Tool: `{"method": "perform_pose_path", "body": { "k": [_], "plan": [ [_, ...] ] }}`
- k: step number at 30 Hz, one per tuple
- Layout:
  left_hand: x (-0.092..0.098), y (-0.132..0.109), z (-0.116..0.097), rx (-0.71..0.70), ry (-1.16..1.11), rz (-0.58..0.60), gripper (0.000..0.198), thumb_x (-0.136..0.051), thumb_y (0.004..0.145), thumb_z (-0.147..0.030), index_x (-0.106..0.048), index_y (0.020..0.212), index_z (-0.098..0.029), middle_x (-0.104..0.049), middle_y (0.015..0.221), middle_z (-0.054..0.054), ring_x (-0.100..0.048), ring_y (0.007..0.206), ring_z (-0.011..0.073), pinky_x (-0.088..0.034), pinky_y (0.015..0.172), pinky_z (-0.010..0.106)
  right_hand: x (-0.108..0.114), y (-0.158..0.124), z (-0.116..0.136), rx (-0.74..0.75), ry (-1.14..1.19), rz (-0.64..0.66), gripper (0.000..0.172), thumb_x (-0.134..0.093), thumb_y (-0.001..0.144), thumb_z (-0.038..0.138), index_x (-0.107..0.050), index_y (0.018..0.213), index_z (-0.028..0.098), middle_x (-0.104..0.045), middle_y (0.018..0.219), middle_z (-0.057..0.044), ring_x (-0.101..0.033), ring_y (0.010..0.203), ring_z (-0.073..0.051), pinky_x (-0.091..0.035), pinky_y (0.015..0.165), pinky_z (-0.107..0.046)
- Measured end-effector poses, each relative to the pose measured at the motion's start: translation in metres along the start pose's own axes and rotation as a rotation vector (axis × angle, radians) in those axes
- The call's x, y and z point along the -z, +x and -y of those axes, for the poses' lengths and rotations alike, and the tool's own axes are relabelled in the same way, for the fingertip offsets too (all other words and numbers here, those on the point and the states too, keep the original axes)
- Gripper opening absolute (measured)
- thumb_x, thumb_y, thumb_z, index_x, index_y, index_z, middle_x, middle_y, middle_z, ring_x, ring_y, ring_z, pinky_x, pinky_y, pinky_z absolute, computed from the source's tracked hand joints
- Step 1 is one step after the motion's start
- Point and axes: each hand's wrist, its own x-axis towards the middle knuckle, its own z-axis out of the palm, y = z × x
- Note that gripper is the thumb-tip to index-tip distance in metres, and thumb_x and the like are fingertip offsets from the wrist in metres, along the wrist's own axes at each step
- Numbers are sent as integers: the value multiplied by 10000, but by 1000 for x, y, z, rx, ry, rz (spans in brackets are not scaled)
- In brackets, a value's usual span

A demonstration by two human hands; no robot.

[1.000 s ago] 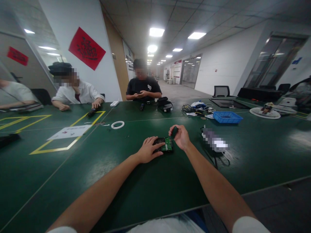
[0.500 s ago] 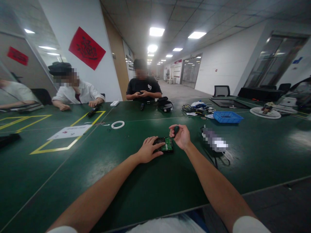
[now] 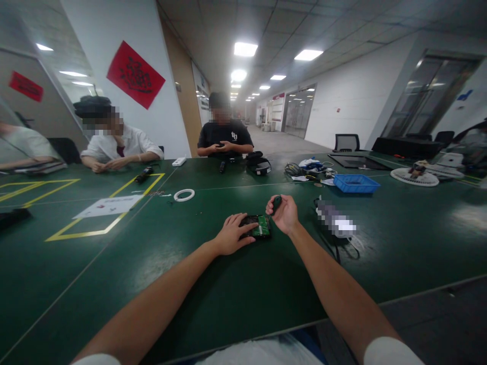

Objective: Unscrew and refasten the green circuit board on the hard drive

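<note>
A small device with a green circuit board (image 3: pixel 260 226) lies on the green table (image 3: pixel 236 294) in front of me. My left hand (image 3: pixel 231 234) rests on its left side, fingers spread flat and pressing it down. My right hand (image 3: pixel 283 213) is closed round the dark handle of a small screwdriver (image 3: pixel 275 202), held upright with its tip down at the board's right edge.
A white ring (image 3: pixel 184 195) and a paper sheet (image 3: pixel 108 206) inside yellow tape lines lie to the left. A blue tray (image 3: pixel 355 183), cables and a white fan guard (image 3: pixel 414 176) sit to the right. Two people (image 3: pixel 224 137) sit across the table.
My right hand has turned slightly, so the screwdriver handle now shows above my fingers. The person at the far left has drawn a hand back from the black object on the table.
</note>
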Motion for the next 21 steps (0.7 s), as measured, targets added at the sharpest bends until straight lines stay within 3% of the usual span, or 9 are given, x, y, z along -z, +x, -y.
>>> {"method": "perform_pose_path", "body": {
  "k": [9, 18, 21],
  "plan": [
    [-1, 1, 0, -10, 17, 10, 570, -527, 944, -617, -480, 1480, -430, -305, 1591, 84, -305, 1424, 389, -273, 1137, 620, 2, 1, -1, 16, 1, 19, 284, -523, 824, 445, -668, 789, 202, -529, 632, -20, -476, 577, -161, -417, 571, -308],
    [1, 0, 1, -11, 17, 18, 578, -520, 944, -625, -486, 1481, -415, -304, 1591, 95, -301, 1428, 397, -263, 1138, 632, -1, -1, -3, -11, -2, -31, 152, -628, 802, 362, -634, 809, 210, -672, 813, -38, -616, 759, -189, -503, 710, -323],
    [2, 0, 0, -11, 12, 17, 571, -524, 945, -618, -486, 1479, -420, -309, 1590, 88, -300, 1429, 396, -262, 1140, 631, -1, -1, -3, -12, -9, -5, 150, -624, 807, 362, -636, 832, 215, -643, 747, -23, -581, 678, -174, -476, 643, -309]
  ]
}}
